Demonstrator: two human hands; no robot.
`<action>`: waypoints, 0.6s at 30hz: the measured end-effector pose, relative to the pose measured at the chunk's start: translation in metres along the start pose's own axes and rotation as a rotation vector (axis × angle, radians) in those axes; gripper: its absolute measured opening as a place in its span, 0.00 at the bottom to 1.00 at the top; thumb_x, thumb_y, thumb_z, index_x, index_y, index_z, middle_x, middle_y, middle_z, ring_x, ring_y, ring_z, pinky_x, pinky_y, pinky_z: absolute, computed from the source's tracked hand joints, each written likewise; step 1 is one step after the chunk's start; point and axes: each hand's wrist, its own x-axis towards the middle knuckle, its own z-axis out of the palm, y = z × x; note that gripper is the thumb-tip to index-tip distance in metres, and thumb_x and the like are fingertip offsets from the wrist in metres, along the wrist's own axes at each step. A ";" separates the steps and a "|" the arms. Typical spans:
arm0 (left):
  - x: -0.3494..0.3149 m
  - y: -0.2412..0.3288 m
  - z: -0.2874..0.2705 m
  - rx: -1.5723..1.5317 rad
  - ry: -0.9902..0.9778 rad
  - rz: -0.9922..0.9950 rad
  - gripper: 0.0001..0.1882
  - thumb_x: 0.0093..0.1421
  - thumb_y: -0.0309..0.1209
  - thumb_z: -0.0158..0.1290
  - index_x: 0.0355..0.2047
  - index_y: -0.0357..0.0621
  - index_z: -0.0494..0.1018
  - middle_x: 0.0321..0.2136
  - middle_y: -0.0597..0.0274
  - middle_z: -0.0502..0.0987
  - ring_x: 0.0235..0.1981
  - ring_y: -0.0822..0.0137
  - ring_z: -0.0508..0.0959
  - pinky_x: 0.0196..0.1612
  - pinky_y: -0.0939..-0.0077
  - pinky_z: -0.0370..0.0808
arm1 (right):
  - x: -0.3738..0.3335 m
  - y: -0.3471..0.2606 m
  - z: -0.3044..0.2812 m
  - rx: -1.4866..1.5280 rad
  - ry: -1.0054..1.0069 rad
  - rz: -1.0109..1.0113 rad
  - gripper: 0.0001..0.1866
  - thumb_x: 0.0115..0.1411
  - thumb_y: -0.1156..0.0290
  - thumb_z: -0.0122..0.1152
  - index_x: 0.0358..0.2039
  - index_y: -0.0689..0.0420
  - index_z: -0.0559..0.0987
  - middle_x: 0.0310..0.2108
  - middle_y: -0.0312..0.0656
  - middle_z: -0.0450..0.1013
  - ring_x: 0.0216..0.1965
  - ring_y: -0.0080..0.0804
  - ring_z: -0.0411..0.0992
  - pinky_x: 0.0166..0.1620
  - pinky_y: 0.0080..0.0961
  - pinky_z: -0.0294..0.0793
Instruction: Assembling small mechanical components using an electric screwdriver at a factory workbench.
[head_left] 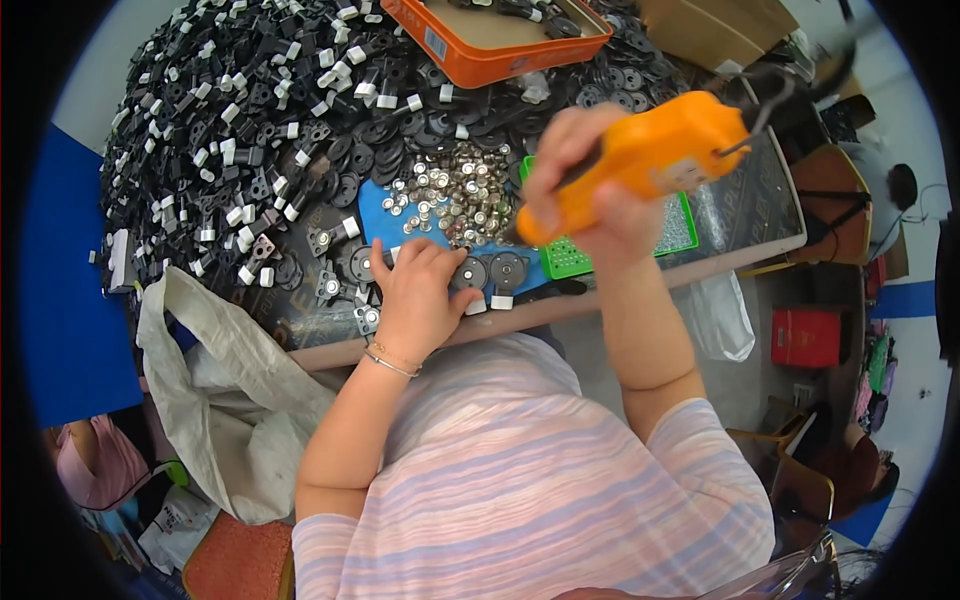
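Note:
My right hand [590, 180] is closed around an orange electric screwdriver [665, 145], its nose pointing down and left above the round parts at the table's near edge. Below it, my left hand [420, 290] rests low over the same row. Its thumb and forefinger close on a round black plastic part [471, 273]; the other fingers partly cover neighbouring pieces. Just right of it lies another round black part [508, 268] with a white tab. Small shiny metal screw-like pieces [465, 190] are heaped on a blue mat [377, 215] beyond my hands.
A large pile of black parts with white tabs [230, 130] covers the table's left. An orange tray [480, 70] stands at the back, a green tray [570, 262] under my right arm. A whitish sack [230, 350] hangs at the left edge. Other people sit farther off.

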 end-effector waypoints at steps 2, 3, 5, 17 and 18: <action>-0.001 0.001 0.000 -0.010 0.007 -0.013 0.21 0.42 0.37 0.62 0.38 0.46 0.75 0.31 0.66 0.73 0.45 0.64 0.67 0.57 0.42 0.42 | -0.002 -0.006 -0.011 -0.120 0.281 -0.176 0.12 0.48 0.77 0.60 0.33 0.64 0.70 0.25 0.44 0.69 0.17 0.25 0.68 0.21 0.17 0.69; 0.000 0.002 0.000 -0.013 0.002 -0.010 0.21 0.42 0.37 0.62 0.38 0.45 0.75 0.31 0.66 0.73 0.45 0.64 0.67 0.57 0.41 0.42 | -0.007 -0.011 -0.021 -0.221 0.349 -0.187 0.09 0.49 0.81 0.57 0.33 0.64 0.70 0.25 0.43 0.70 0.18 0.25 0.68 0.22 0.18 0.70; 0.001 0.001 0.000 -0.017 0.000 -0.011 0.21 0.42 0.37 0.62 0.38 0.45 0.75 0.32 0.66 0.73 0.45 0.64 0.67 0.57 0.41 0.41 | -0.016 -0.010 -0.034 -0.285 0.410 -0.174 0.09 0.50 0.82 0.56 0.33 0.64 0.70 0.25 0.43 0.70 0.18 0.25 0.68 0.22 0.18 0.70; -0.001 0.001 0.002 -0.002 0.014 -0.008 0.23 0.41 0.37 0.62 0.39 0.45 0.75 0.32 0.65 0.74 0.46 0.63 0.67 0.57 0.41 0.42 | -0.027 -0.002 -0.043 -0.319 0.515 -0.151 0.10 0.49 0.85 0.56 0.33 0.64 0.69 0.23 0.42 0.70 0.17 0.25 0.68 0.22 0.18 0.69; -0.001 0.001 0.003 0.001 0.018 -0.007 0.23 0.41 0.38 0.62 0.39 0.45 0.75 0.32 0.65 0.74 0.45 0.63 0.67 0.57 0.41 0.42 | -0.027 -0.001 -0.043 -0.320 0.512 -0.155 0.10 0.49 0.85 0.56 0.33 0.64 0.69 0.23 0.42 0.70 0.17 0.25 0.68 0.22 0.18 0.69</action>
